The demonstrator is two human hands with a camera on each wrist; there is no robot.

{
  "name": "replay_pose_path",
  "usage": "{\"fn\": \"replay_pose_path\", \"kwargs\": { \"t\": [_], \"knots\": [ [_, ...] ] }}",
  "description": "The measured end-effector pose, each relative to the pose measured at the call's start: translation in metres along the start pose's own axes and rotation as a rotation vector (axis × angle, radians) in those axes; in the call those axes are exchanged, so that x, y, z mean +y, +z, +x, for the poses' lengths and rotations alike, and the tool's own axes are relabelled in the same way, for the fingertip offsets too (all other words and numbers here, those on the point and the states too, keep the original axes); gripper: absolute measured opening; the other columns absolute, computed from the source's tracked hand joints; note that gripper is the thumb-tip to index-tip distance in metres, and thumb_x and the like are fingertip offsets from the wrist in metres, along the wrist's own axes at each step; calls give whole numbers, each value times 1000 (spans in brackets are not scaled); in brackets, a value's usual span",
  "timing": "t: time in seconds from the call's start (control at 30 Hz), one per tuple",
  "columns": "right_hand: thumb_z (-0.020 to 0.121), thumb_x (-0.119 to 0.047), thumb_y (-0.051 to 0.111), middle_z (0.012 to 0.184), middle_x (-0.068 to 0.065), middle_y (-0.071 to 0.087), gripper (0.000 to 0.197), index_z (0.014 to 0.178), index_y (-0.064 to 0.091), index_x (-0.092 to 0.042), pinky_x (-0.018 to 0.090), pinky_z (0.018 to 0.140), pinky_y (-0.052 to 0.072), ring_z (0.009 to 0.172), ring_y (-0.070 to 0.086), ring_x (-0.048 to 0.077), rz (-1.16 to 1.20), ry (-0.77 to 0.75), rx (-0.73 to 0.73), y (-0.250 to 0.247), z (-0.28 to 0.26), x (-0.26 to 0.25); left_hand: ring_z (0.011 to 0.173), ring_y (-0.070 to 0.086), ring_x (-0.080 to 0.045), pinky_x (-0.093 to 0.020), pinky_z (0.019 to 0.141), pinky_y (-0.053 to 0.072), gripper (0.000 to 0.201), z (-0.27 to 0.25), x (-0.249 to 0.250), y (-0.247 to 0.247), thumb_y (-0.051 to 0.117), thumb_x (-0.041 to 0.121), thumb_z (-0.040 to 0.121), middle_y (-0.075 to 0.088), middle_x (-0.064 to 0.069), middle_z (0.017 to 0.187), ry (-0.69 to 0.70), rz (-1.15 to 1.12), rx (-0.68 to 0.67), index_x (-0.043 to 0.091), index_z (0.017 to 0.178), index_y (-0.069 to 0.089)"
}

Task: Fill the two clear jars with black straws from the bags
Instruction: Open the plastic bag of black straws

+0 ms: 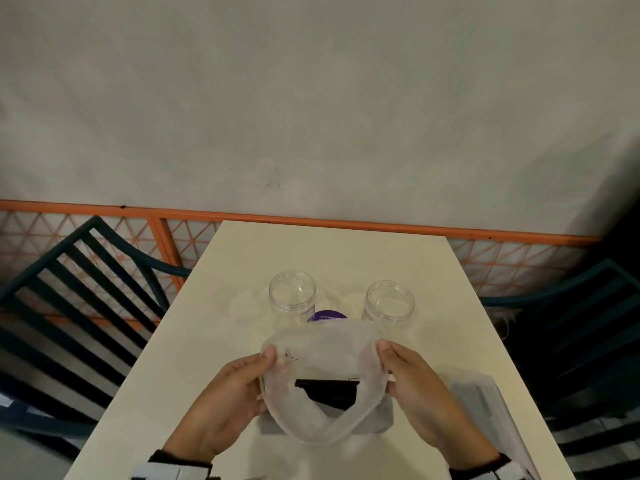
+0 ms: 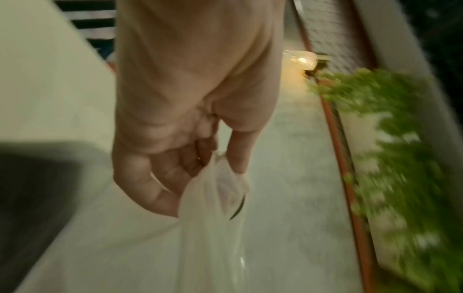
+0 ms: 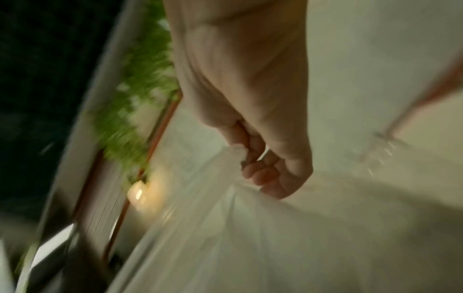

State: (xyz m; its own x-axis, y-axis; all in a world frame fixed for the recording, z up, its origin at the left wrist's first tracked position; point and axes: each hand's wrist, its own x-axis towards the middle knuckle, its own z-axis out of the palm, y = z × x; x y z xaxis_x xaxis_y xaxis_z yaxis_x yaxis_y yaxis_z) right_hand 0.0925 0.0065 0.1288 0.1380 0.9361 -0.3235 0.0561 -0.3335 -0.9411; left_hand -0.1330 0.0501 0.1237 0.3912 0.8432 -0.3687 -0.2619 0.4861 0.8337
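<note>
While both hands, left hand (image 1: 221, 403) and right hand (image 1: 426, 400), pinch the bag (image 1: 322, 362) mouth apart, I'd stretch evenly so the black straws (image 1: 327, 389) slide toward the jars (image 1: 292, 294) at 12 o'clock

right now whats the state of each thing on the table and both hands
left jar: upright, lid off, empty
right jar: upright, lid off, empty
plastic bag: mouth pulled open between the hands, black straws inside
left hand: pinches the bag's left edge
right hand: pinches the bag's right edge
second bag: lies flat by the right hand
purple lid: flat between the jars
</note>
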Motion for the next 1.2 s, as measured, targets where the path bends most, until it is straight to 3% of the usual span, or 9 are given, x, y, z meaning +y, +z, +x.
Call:
{"fn": "replay_pose_path", "kwargs": {
  "t": [0.13,0.23,0.33,0.47,0.6,0.8,1.03,1.1,1.2],
  "knots": [
    [82,-14,43,78,15,69,25,83,65,-2,40,74,49,75,65,29,816,294,-143,-13,4,-7,90,69,-24,-38,80,55,26,-1,6,-7,75,19,71,72,-13,98,-67,-435,-262,3,90,71],
    [75,-15,50,80,16,60,13,76,59,-5,42,78,42,80,56,32,928,409,-101,-19,9,-2,77,70,-30,-40,68,59,37,0,2,-13,86,16,46,72,-19,85,-51,-463,-136,1,77,72],
    [69,-17,59,72,11,57,7,66,58,-10,36,71,41,73,52,25,850,360,-92,-20,10,3,71,70,-24,-32,62,59,13,-5,0,-14,61,11,80,72,-15,77,29,-213,-57,6,76,73],
    [74,-23,71,69,2,59,15,82,64,-12,24,58,41,59,51,14,277,229,-45,-17,5,4,99,64,-32,-38,77,52,25,-2,-12,-23,62,5,82,67,-18,108,21,189,196,6,107,60],
    [85,-23,63,73,4,62,13,91,60,-13,24,59,48,63,56,15,-197,61,133,-11,9,15,89,60,-21,-31,68,48,19,-1,-17,-32,61,15,81,61,-10,105,87,512,458,14,100,59],
    [91,-11,55,87,9,70,16,88,69,-5,23,62,52,76,64,19,17,43,20,-1,13,18,78,64,-25,-40,77,51,16,-6,-16,-33,60,14,86,72,-5,75,197,688,493,15,75,71],
    [78,-13,60,109,20,64,33,108,60,2,42,91,49,103,60,33,690,314,-187,-1,19,14,62,68,-12,-28,63,53,18,-1,-16,-27,51,16,88,74,-4,80,-75,-18,183,9,85,68],
    [59,-2,77,117,24,63,59,113,57,7,47,85,53,111,60,37,834,345,-177,-8,21,15,61,69,-16,-29,58,58,13,0,-14,-31,66,16,71,73,-7,81,-154,-291,126,8,82,69],
    [28,17,79,100,31,62,88,111,51,10,48,80,56,90,65,43,925,319,-136,-16,32,28,65,72,-22,-32,59,59,52,3,-19,-35,92,5,25,75,-12,81,-144,-471,67,3,75,75]
  ]
}}
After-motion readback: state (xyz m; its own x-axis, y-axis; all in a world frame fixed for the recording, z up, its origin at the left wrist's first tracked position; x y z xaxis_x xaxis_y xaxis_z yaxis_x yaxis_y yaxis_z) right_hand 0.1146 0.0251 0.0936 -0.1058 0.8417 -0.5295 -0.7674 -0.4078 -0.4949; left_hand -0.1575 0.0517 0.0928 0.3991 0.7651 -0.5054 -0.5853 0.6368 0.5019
